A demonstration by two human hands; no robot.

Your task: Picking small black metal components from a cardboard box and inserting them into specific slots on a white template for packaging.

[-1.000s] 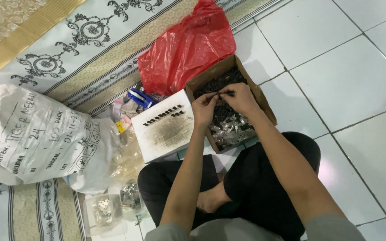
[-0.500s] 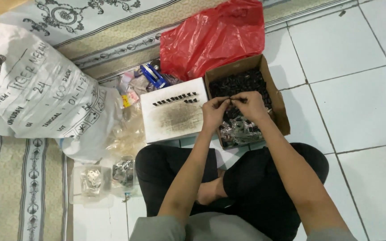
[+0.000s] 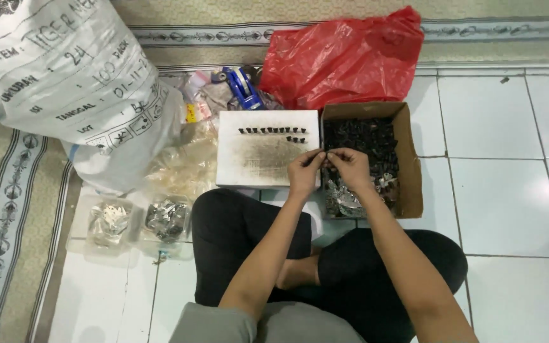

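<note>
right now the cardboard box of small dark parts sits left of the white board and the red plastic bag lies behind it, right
Not quite. In the head view the cardboard box of small dark parts sits right of the white board, not left. The red plastic bag does lie behind it.

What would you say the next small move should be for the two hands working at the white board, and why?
Probably set the small piece pinched between the left hand and right hand onto the white board, at the end of the short second row of dark pieces. That row is far shorter than the row above, and the hands meet at the board's right edge, beside the cardboard box.
</note>
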